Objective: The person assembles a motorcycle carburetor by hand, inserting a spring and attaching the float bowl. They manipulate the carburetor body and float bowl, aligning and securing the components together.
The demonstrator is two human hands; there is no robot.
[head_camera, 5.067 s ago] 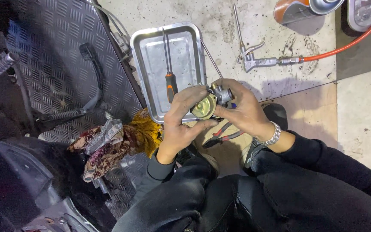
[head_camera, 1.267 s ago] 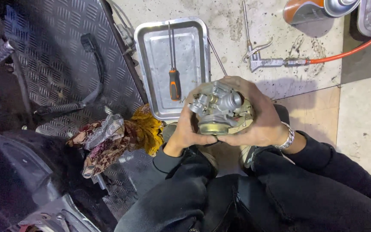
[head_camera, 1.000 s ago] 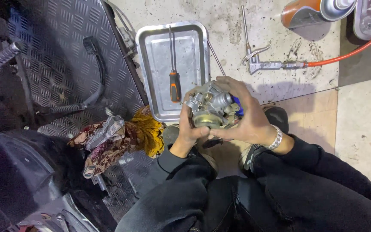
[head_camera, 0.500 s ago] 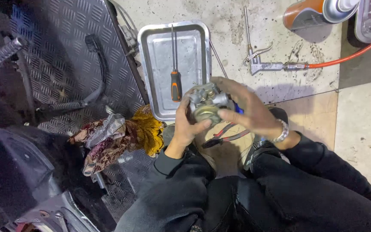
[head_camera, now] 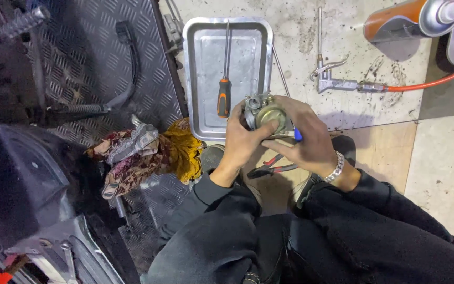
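Note:
Both hands hold a small metal carburettor [head_camera: 265, 111] with a brass-coloured round part, just below the metal tray [head_camera: 204, 79]. My left hand [head_camera: 243, 141] grips it from the left, thumb on the round part. My right hand [head_camera: 309, 138], with a metal bracelet at the wrist, wraps it from the right; a blue tool tip [head_camera: 297, 135] pokes out under its fingers. An orange-and-black screwdriver [head_camera: 224, 89] lies in the tray. Pliers with red handles [head_camera: 271, 167] lie on the floor beneath my hands.
A patterned and yellow rag [head_camera: 145, 153] lies left on the checker-plate ramp [head_camera: 90, 63]. An air blow gun [head_camera: 332, 79] with an orange hose [head_camera: 432, 81] lies on the concrete at upper right, near an orange spray can [head_camera: 411, 21]. Dark motorcycle parts fill the left.
The carburettor has been turned in my hands and held a little lower and closer; the round brass-coloured side now faces up under my left thumb. The view shifted slightly.

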